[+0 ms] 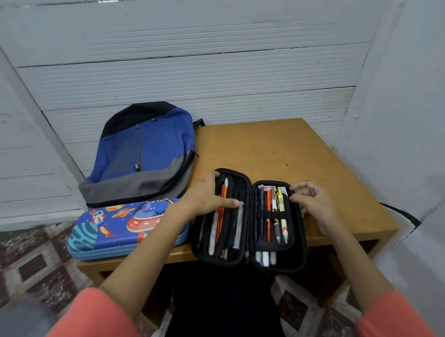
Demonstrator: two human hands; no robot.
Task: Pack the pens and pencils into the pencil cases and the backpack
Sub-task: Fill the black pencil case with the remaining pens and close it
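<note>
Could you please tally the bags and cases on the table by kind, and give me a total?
Backpack: 1
Pencil cases: 2 (blue pencil case, closed; black pencil case, open with pens inside)
Total: 3
</note>
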